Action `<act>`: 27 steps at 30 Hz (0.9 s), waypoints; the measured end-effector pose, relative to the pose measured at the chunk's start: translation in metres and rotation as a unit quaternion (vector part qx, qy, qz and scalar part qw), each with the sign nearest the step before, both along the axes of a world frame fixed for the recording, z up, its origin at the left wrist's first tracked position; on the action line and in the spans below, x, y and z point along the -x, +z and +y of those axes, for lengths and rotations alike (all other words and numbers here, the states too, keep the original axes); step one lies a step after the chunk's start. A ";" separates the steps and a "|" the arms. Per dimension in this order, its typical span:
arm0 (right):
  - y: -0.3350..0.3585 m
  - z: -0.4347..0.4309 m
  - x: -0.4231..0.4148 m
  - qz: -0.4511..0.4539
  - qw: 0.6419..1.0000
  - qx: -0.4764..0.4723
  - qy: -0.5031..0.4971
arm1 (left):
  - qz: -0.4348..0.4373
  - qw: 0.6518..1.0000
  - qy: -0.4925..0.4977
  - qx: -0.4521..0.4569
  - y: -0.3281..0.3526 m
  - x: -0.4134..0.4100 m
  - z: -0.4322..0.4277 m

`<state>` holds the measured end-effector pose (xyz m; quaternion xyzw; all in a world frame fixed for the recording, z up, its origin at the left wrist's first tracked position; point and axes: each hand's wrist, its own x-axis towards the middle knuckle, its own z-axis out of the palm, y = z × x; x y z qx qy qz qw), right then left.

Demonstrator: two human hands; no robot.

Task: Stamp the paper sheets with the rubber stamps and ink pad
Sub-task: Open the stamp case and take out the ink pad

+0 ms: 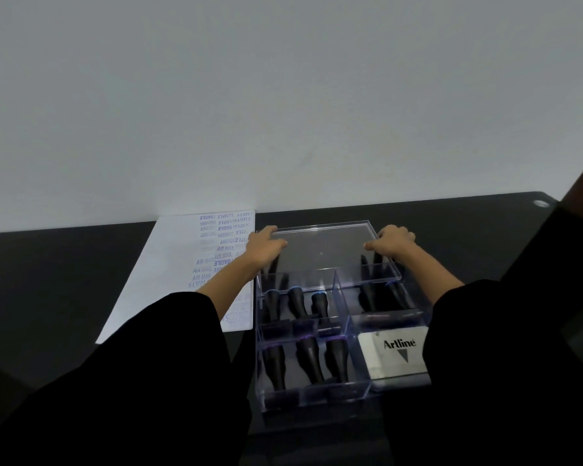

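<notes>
Head camera looks down at a clear acrylic organiser box with dividers (317, 401) sitting on a dark table (64, 280), so I'll place everything off that box.

Both hands are on the clear flat acrylic lid (327, 253), which covers only the far half of the box. The left hand (266, 245) grips the lid's left edge and the right hand (392, 243) grips its right edge, thumbs on top and fingers curled round the sides. Can't tell whether the lid is coming off or going on.

In the box, the black-handled rubber stamps (308, 359) lie in the left compartments, with more in the far right one under the lid. The white Artline ink pad case (396, 356) sits closed in the near right compartment. The white paper sheet (169, 264) lies just left of the box, its right part already full of blue prints (AIR MAIL, FRAGILE, SAMPLE).

What could go wrong, imo:
- The lid looks slick and is only held at the edges, so a loose grip could drop it onto the stamps.
- If it tilts, an edge could catch a divider and shove the whole box.
- The left black sleeve (169, 331) hangs over the sheet's near corner, so it could smear any wet ink or drag the sheet.
</notes>
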<state>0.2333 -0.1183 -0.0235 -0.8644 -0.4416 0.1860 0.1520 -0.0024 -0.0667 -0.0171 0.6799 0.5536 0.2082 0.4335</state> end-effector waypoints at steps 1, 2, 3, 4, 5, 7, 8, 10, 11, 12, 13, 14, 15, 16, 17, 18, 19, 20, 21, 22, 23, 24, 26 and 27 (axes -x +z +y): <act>0.002 -0.003 0.001 -0.007 1.000 -0.012 -0.005 | 0.006 1.000 0.002 -0.009 0.003 0.000 -0.001; 0.005 -0.006 0.002 -0.011 0.999 -0.030 -0.010 | 0.011 1.000 0.001 -0.022 0.007 -0.001 -0.003; 0.008 -0.011 0.004 -0.011 0.999 -0.052 -0.011 | 0.014 0.999 -0.006 -0.042 0.012 -0.002 -0.006; 0.011 -0.015 0.006 -0.009 0.997 -0.076 -0.010 | 0.015 0.998 -0.015 -0.065 0.016 -0.003 -0.009; 0.014 -0.020 0.007 -0.006 0.995 -0.098 -0.003 | 0.016 0.996 -0.026 -0.086 0.021 -0.004 -0.012; 0.020 -0.031 0.010 0.002 0.991 -0.132 0.011 | 0.013 0.992 -0.054 -0.112 0.031 -0.007 -0.023; 0.023 -0.037 0.012 0.009 0.989 -0.145 0.015 | 0.011 0.990 -0.070 -0.121 0.036 -0.010 -0.029; 0.030 -0.051 0.016 0.020 0.986 -0.161 0.028 | 0.005 0.987 -0.097 -0.131 0.046 -0.016 -0.043; 0.034 -0.059 0.018 0.022 0.985 -0.167 0.036 | 0.003 0.985 -0.106 -0.134 0.052 -0.018 -0.051; 0.037 -0.067 0.020 0.025 0.984 -0.171 0.042 | 0.002 0.984 -0.113 -0.136 0.057 -0.021 -0.059; 0.041 -0.076 0.022 0.030 0.983 -0.175 0.048 | 0.004 0.983 -0.121 -0.140 0.062 -0.024 -0.068; 0.045 -0.084 0.023 0.035 0.982 -0.178 0.052 | 0.006 0.981 -0.129 -0.143 0.067 -0.026 -0.076; 0.049 -0.093 0.025 0.036 0.981 -0.180 0.055 | 0.008 0.980 -0.136 -0.142 0.071 -0.027 -0.085; 0.052 -0.102 0.026 0.035 0.981 -0.182 0.059 | 0.008 0.980 -0.143 -0.140 0.074 -0.029 -0.094; 0.055 -0.111 0.027 0.034 0.980 -0.185 0.063 | 0.007 0.979 -0.149 -0.138 0.076 -0.029 -0.102; 0.058 -0.121 0.029 0.034 0.979 -0.188 0.068 | 0.006 0.979 -0.154 -0.137 0.078 -0.030 -0.111; 0.060 -0.130 0.031 0.033 0.978 -0.192 0.074 | 0.006 0.978 -0.159 -0.137 0.079 -0.031 -0.119; 0.063 -0.140 0.033 0.033 0.977 -0.195 0.079 | 0.008 0.977 -0.165 -0.136 0.080 -0.031 -0.128; 0.065 -0.149 0.035 0.033 0.976 -0.198 0.084 | 0.011 0.976 -0.170 -0.137 0.081 -0.032 -0.136; 0.066 -0.158 0.037 0.033 0.975 -0.199 0.088 | 0.015 0.975 -0.174 -0.137 0.081 -0.032 -0.145; 0.068 -0.166 0.040 0.034 0.975 -0.198 0.092 | 0.020 0.974 -0.179 -0.137 0.080 -0.033 -0.153; 0.068 -0.174 0.042 0.036 0.975 -0.196 0.094 | 0.027 0.973 -0.183 -0.135 0.080 -0.033 -0.161; 0.068 -0.186 0.045 0.036 0.975 -0.196 0.098 | 0.037 0.973 -0.191 -0.127 0.078 -0.034 -0.176; 0.067 -0.191 0.047 0.034 0.975 -0.195 0.100 | 0.042 0.972 -0.195 -0.121 0.077 -0.035 -0.183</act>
